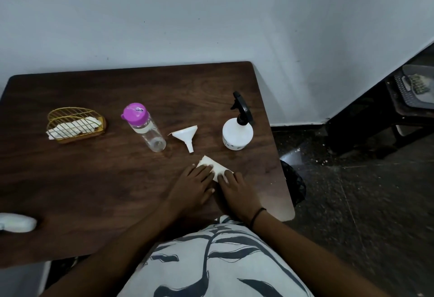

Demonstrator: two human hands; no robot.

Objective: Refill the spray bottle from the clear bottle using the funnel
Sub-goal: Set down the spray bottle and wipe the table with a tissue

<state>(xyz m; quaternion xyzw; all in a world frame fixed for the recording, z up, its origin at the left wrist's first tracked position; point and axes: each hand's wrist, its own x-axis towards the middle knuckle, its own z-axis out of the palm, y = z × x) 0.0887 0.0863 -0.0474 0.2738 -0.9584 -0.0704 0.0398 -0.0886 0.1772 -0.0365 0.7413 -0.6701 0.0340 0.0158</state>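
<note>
A white spray bottle point(237, 135) with a black trigger head stands at the right of the dark wooden table point(94, 179). A white funnel point(186, 135) lies on its side to its left. Further left stands a clear bottle point(146, 128) with a purple cap on. Nearer to me, a folded white tissue point(215, 166) lies flat on the table. My left hand point(192, 185) and my right hand point(236, 189) press flat on the tissue side by side, fingers extended, well short of the bottles and funnel.
A gold wire holder point(75, 124) with white tissues sits at the far left. A white object point(16, 222) lies at the table's left front edge. A wall runs behind the table. A black bin point(296, 185) stands on the floor to the right.
</note>
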